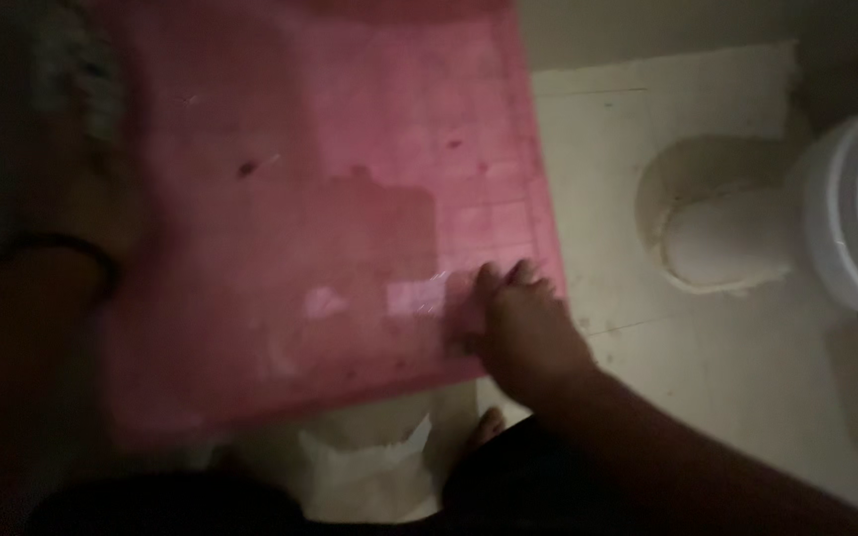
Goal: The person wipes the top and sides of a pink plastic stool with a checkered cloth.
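Pink plastic tub, tilted over tiled floor toward 10 o'clock, toilet at 3 o'clock: right hand lies flat, fingers spread, unclamped on its wet wall; left hand's grip cannot tell; likely light, stiff, slippery, best held by rim.

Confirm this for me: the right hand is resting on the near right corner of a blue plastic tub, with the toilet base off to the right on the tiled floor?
Not quite: the head view shows the tub is pink, not blue. The rest holds: the right hand rests on its near right corner, and the toilet base stands off to the right on the tiled floor.
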